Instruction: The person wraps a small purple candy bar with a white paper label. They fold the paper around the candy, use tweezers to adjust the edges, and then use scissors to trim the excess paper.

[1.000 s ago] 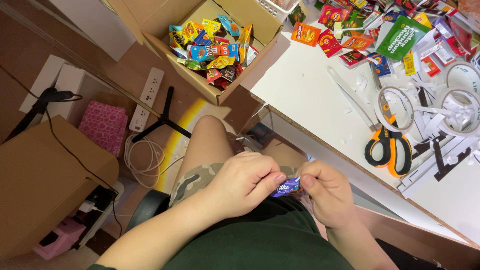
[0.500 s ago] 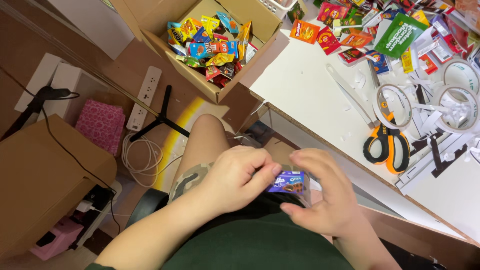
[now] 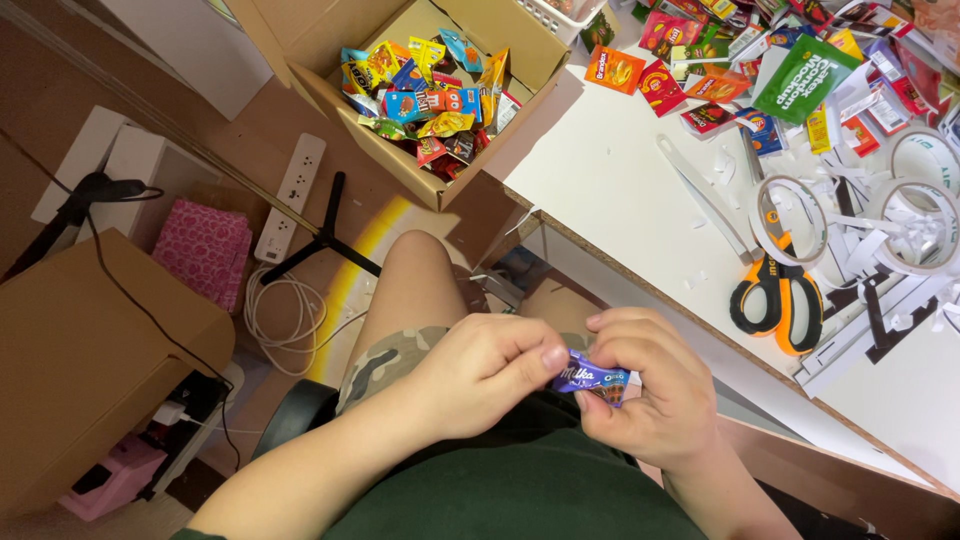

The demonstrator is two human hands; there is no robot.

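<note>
One small purple packet (image 3: 592, 380) pinched between left hand (image 3: 480, 385) and right hand (image 3: 650, 400), right fingers now curled underneath, perhaps three tape rolls (image 3: 790, 215) on table.

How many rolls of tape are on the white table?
3 that I can see: one roll right above the orange scissors, one roll beside it to the right, and one roll at the table's right edge, partly cut off. More may be hidden.

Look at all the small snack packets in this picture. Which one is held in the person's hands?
The small purple packet, pinched between left hand and right hand above the lap. The others lie in the cardboard box or on the white table.
</note>
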